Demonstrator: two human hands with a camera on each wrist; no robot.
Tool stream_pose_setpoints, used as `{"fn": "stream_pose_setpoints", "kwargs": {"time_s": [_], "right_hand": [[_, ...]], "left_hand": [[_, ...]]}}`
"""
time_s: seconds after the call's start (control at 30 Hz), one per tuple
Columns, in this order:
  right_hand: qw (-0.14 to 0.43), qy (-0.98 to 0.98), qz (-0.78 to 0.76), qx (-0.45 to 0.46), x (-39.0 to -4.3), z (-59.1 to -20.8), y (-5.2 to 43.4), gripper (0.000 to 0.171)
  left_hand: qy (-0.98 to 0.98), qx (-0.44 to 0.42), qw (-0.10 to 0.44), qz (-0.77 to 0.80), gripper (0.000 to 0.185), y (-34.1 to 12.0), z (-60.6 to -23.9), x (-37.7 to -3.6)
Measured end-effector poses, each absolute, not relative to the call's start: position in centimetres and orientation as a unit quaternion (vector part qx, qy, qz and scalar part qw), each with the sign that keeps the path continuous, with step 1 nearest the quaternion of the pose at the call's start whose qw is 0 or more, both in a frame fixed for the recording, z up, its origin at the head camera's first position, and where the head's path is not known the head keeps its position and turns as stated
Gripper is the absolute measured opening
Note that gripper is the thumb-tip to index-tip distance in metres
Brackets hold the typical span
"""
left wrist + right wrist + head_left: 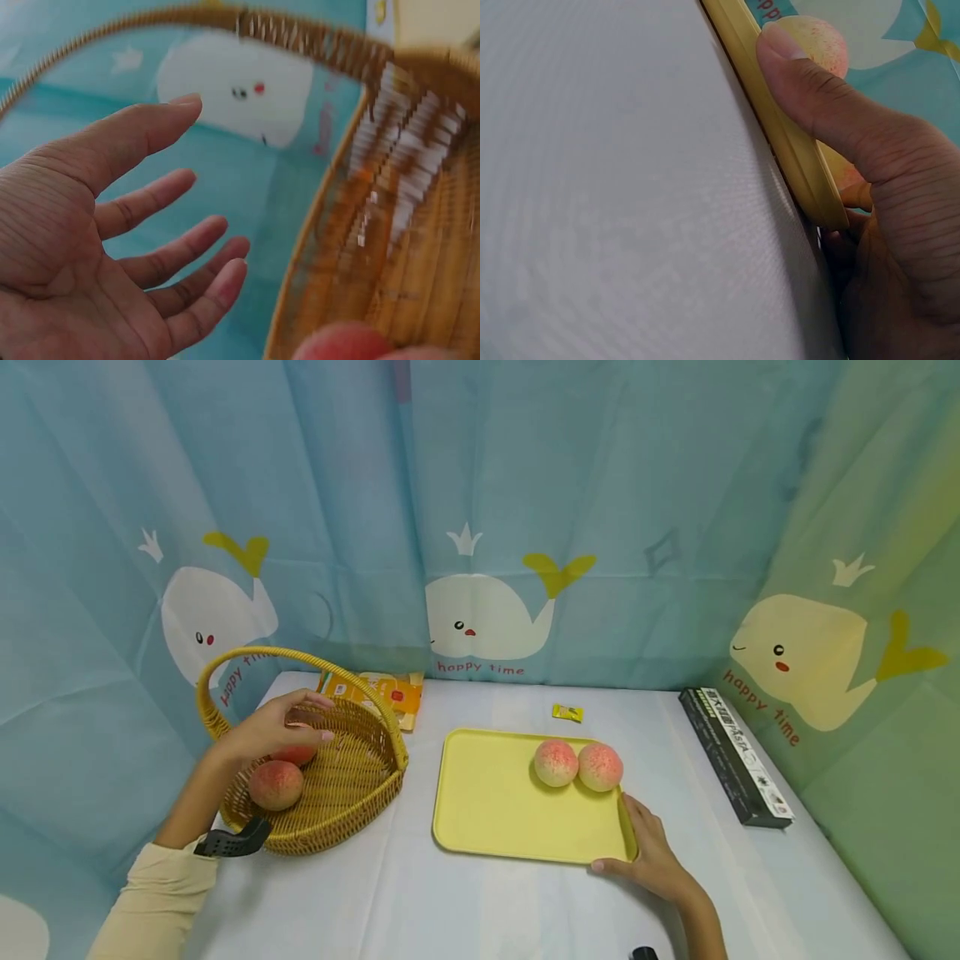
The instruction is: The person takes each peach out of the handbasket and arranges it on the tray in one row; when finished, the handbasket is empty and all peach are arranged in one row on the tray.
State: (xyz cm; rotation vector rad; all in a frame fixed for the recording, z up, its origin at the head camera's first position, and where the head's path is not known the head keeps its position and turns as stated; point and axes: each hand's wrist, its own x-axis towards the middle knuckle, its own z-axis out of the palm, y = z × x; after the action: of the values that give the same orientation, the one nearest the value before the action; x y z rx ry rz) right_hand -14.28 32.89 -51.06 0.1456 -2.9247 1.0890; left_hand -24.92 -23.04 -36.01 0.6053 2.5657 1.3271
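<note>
"While the left hand (272, 728) hangs over the wicker basket (337, 839), does it hold anything?"

"No, its fingers are loosely bent and spread, with nothing between them. The rear peach (295, 755) lies half hidden just below; whether they touch, I can't tell."

"And the right hand (651, 860)?"

"It grips the near right corner of the yellow tray (487, 802), thumb along the near edge, fingers round the right side."

"Where are the other peaches?"

"The front peach (276, 786) is in the basket too, towards its left side. The inner peach (556, 763) and the corner peach (601, 767) sit side by side at the tray's far right."

"How far along is the work, then?"

"Midway, I'd judge, from the even split: two in the basket, two on the tray. One pair seems placed and the other still to be dealt with, but which is which these views don't settle."

"What else is on the bench (465, 910)?"

"A small yellow packet (567, 713) beyond the tray, a black box (731, 756) off to the right, and an orange bag (405, 700) behind the basket. Neither hand is on any of them."
</note>
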Motion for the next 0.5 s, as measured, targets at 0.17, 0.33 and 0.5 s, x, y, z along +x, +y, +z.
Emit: {"fn": "stream_pose_setpoints", "kwargs": {"time_s": [0.17,0.33,0.5], "right_hand": [[0.008,-0.935,0.352,0.047,-14.3,-51.1,32.8,0.120],[0.005,-0.935,0.351,0.045,-14.3,-51.1,32.8,0.120],[0.009,-0.934,0.354,0.045,-14.3,-50.9,32.8,0.120]], "left_hand": [[0.868,0.174,0.110,0.452,0.056,-24.7,-36.6,-26.6],[0.866,0.154,0.125,0.459,0.060,-26.1,-37.9,-27.7],[0.873,0.157,0.128,0.444,0.057,-26.9,-38.7,-28.1]]}}
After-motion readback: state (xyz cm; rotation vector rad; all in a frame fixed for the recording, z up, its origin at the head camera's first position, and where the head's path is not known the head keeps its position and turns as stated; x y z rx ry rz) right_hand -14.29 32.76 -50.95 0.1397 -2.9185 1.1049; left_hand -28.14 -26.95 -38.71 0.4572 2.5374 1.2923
